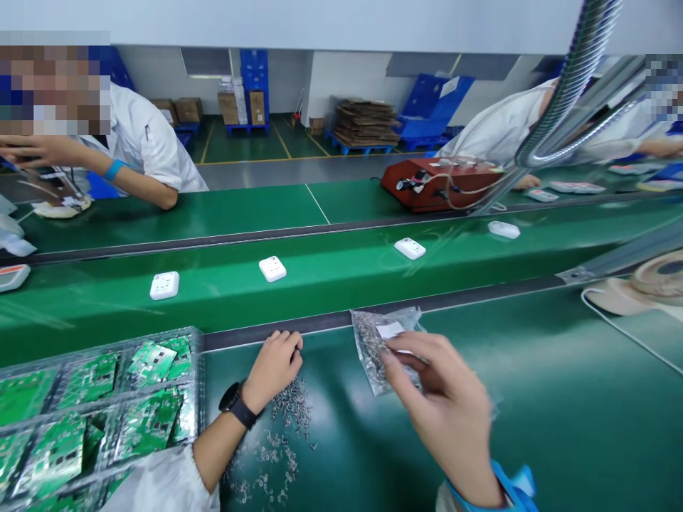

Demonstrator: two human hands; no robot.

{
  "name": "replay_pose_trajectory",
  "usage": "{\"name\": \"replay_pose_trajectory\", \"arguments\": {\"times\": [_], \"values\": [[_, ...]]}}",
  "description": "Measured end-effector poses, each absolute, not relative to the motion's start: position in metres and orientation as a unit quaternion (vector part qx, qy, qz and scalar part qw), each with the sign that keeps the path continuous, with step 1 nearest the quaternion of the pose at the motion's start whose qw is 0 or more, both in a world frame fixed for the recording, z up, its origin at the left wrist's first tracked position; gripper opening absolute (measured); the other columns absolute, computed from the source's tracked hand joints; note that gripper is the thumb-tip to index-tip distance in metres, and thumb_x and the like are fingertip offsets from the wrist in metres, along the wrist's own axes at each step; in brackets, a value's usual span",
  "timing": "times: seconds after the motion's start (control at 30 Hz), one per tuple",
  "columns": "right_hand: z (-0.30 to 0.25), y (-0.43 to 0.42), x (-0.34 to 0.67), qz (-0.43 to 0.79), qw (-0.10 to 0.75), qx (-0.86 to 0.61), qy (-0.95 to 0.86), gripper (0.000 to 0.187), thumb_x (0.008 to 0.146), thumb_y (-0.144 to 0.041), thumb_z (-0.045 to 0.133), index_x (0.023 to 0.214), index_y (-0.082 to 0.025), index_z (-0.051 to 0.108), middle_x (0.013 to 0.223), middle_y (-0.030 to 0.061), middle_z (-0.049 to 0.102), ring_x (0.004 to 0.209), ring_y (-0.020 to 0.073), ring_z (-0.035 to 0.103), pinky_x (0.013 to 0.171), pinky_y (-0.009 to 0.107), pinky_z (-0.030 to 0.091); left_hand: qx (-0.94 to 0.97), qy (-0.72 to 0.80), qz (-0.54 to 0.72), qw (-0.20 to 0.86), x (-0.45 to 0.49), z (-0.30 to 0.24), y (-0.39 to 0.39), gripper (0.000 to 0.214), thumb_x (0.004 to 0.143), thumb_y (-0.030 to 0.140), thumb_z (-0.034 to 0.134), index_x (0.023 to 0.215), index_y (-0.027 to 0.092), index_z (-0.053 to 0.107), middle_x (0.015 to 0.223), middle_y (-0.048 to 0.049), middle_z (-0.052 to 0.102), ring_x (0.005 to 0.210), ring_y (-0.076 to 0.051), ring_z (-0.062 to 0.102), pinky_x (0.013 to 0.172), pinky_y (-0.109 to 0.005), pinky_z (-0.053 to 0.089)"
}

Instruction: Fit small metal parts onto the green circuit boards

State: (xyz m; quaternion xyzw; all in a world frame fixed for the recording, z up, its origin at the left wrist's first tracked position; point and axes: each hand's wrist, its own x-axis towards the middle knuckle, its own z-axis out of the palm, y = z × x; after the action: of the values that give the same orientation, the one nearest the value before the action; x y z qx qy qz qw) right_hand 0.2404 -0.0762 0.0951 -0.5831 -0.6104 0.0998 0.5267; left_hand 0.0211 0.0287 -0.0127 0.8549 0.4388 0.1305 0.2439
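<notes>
Looking down at the green mat [560, 398], we see our right hand [442, 405] pinching a clear plastic bag [376, 341] of small metal parts between thumb and fingers, the bag lifted just off the mat near the dark rail that edges the conveyor [331, 274]. A white label shows on the bag's upper face. Our left hand [273, 366], a black watch [237, 405] on its wrist, rests curled on the mat with its fingertips bunched together beside the rail; we cannot tell whether anything sits between them. Just under and behind that hand lies a loose scatter of small metal parts [282, 427], thickest near the wrist and thinning toward us.

At our left stands a clear tray [197, 341] holding green circuit boards [152, 363] in compartments. On the conveyor beyond the rail lie white switch plates [272, 268], well apart from each other. Across the belt, a person in a white coat [144, 142] leans on the far bench, and a red device [442, 181] with cables sits further right, near another person's white sleeve [496, 131]
</notes>
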Motion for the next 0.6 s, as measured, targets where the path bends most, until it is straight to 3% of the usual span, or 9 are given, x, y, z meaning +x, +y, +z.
{"name": "replay_pose_trajectory", "arguments": {"times": [0.07,0.13,0.23,0.33,0.6], "values": [[0.065,-0.077,0.250,0.169,0.398,-0.619,-0.655,0.015,0.099,-0.030,0.060,0.108,-0.025,0.072,0.098,0.0074,0.070,0.081,0.0229,0.070,0.071,0.034,0.058,0.855,0.440,0.127,0.244,0.021,-0.012,0.029,0.016,0.090,0.008,0.044,0.091,0.022,0.052,0.087,-0.0023,0.059,0.088,-0.024,0.052,0.079,-0.036,0.039],[0.035,-0.083,0.262,0.225,0.263,-0.651,-0.675,0.026,0.097,-0.037,0.059,0.117,-0.026,0.071,0.095,0.0076,0.073,0.072,0.0244,0.071,0.064,0.034,0.055,0.856,0.439,0.124,0.244,0.021,-0.013,0.030,0.016,0.090,0.009,0.044,0.092,0.022,0.053,0.087,-0.0022,0.059,0.088,-0.024,0.052,0.079,-0.036,0.039],[0.008,-0.100,0.277,0.255,0.164,-0.698,-0.648,0.036,0.099,-0.041,0.054,0.130,-0.026,0.066,0.095,0.0087,0.075,0.073,0.0281,0.073,0.059,0.034,0.051,0.859,0.438,0.121,0.237,0.021,-0.014,0.030,0.015,0.090,0.009,0.044,0.091,0.022,0.053,0.087,-0.0024,0.059,0.087,-0.024,0.052,0.078,-0.036,0.038],[-0.002,-0.108,0.282,0.237,0.156,-0.720,-0.633,0.037,0.100,-0.042,0.047,0.124,-0.023,0.066,0.096,0.0110,0.075,0.077,0.0305,0.073,0.060,0.036,0.050,0.860,0.440,0.120,0.231,0.020,-0.014,0.030,0.015,0.091,0.009,0.044,0.090,0.022,0.052,0.087,-0.0025,0.060,0.086,-0.024,0.051,0.078,-0.036,0.038],[-0.009,-0.066,0.272,0.180,0.247,-0.713,-0.632,0.029,0.098,-0.032,0.048,0.113,-0.020,0.069,0.099,0.0116,0.074,0.080,0.0270,0.071,0.075,0.038,0.055,0.859,0.443,0.116,0.228,0.021,-0.012,0.029,0.015,0.092,0.009,0.044,0.092,0.022,0.052,0.089,-0.0026,0.061,0.088,-0.024,0.052,0.079,-0.036,0.039]]}}
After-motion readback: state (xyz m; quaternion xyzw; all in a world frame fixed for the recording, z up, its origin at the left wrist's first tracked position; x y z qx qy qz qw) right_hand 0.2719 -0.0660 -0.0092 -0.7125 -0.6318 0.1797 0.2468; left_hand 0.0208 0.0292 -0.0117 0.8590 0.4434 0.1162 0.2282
